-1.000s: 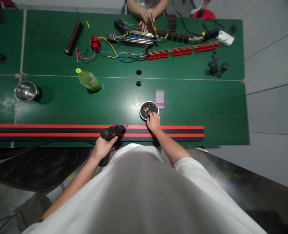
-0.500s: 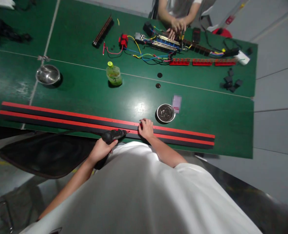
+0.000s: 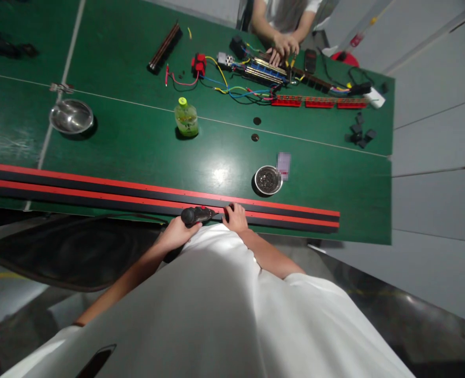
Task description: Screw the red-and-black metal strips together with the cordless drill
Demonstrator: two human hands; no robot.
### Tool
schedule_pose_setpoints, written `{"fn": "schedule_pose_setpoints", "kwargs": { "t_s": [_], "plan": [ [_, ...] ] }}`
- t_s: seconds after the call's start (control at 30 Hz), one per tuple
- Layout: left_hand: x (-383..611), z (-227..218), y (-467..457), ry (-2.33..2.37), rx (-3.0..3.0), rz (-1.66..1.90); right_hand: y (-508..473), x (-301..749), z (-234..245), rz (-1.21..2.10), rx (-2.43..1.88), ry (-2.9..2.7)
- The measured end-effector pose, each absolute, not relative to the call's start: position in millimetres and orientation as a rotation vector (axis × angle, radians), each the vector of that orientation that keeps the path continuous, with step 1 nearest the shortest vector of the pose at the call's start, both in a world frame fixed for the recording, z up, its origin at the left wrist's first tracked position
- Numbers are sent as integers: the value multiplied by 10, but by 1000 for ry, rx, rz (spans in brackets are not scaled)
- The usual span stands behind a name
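Observation:
Two long red and black rails lie side by side along the front of the table: the far rail (image 3: 169, 192) and the near rail (image 3: 137, 200). My left hand (image 3: 179, 233) is closed round a black power screwdriver (image 3: 196, 215), its bit pointing right, at the near rail's red strip. Just right of the bit, my right hand (image 3: 238, 218) has its fingers bent over the near rail, gripping it. Whether a screw sits under the bit is too small to tell. Beyond the rails stands a bowl of small dark screws (image 3: 268, 180), beside a blurred card (image 3: 283, 164).
A green-capped bottle (image 3: 186, 119) and a steel bowl (image 3: 71, 116) stand on the green table (image 3: 137, 152). Across it, a co-worker's hands (image 3: 283, 46) work at a wired assembly (image 3: 269, 71). Black blocks (image 3: 360, 134) lie at the right. A cord trails left from the screwdriver.
The screwdriver and my left hand have moved right along the near rail. My right hand has drawn back from across both rails onto the near one. The view has shifted slightly.

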State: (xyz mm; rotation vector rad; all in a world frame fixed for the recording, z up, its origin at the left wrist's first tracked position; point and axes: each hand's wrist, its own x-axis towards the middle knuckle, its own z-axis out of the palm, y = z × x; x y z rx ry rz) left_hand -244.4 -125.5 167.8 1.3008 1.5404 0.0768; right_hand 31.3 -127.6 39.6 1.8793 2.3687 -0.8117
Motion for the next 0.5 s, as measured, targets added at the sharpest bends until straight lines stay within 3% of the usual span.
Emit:
{"fn": "schedule_pose_setpoints", "kwargs": {
  "t_s": [0.17, 0.5],
  "plan": [
    [-2374, 1670, -1391, 1630, 1296, 151, -1162, 390, 375, -881, 1608, 2403],
    [-2354, 1740, -1482, 1690, 1313, 133, -1032, 328, 302, -955, 1453, 2447]
  ]
}}
